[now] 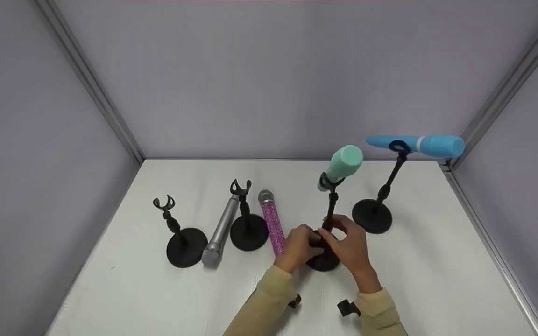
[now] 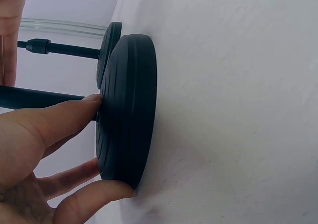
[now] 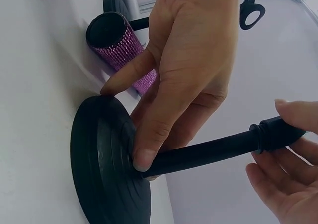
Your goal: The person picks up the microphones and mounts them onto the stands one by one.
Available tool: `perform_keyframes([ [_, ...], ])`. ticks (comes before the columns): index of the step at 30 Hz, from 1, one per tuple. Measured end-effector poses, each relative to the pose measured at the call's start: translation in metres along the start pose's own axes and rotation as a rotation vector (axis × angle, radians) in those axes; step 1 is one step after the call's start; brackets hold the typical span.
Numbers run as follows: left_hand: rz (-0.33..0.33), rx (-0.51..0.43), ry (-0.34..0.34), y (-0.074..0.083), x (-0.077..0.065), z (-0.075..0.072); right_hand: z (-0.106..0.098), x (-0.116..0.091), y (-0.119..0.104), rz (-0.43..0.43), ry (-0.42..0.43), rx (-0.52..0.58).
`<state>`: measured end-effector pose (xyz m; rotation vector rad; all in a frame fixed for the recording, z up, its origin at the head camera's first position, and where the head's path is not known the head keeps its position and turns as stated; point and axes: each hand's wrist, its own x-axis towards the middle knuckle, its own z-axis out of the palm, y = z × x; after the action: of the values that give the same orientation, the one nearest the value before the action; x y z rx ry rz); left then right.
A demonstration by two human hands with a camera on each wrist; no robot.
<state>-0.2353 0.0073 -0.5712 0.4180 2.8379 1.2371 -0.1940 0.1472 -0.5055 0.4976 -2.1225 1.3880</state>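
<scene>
On the white bench (image 1: 133, 298), the left hand (image 1: 299, 247) grips the black stand (image 1: 331, 207) at its base (image 3: 109, 159), while the right hand (image 1: 350, 242) pinches the collar (image 3: 271, 134) on its pole; the mint microphone (image 1: 346, 161) rests in the clip (image 1: 329, 183) atop this stand. If the collar slackened, the pole could twist under that weight, and a careless left hand might roll the pink microphone (image 1: 273, 224) just left of the stand.

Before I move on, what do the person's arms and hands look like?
The left hand and right hand are ungloved. Both arms wear plain tan long sleeves, the left sleeve and right sleeve wrinkled. A small black attachment shows beside the right cuff.
</scene>
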Motion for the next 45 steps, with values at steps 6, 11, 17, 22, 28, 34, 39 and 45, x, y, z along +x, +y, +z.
perform_keyframes([
  [6,-0.001,0.000,-0.001,0.000,0.001,0.000,0.002,-0.003,0.016,0.016,-0.086,0.031],
  [11,0.003,0.014,-0.001,-0.001,0.002,0.000,0.001,-0.006,0.035,0.053,-0.139,0.103],
  [17,-0.011,-0.003,-0.017,0.000,0.002,0.000,0.000,-0.003,0.035,0.031,-0.056,0.183],
  [22,-0.023,-0.012,-0.021,0.000,0.002,0.000,0.000,-0.002,0.031,0.040,-0.013,0.178],
  [28,-0.016,-0.004,-0.023,-0.001,0.002,0.001,0.001,-0.002,0.034,0.041,0.015,0.162],
  [34,-0.006,0.014,-0.019,-0.001,0.002,0.001,0.002,0.000,0.023,0.031,0.055,0.162],
  [39,0.013,0.007,-0.011,-0.001,0.001,0.000,-0.002,0.003,0.005,0.036,0.042,0.175],
  [45,0.011,-0.002,-0.010,-0.002,0.001,0.001,-0.004,0.003,0.002,0.048,0.022,0.165],
])
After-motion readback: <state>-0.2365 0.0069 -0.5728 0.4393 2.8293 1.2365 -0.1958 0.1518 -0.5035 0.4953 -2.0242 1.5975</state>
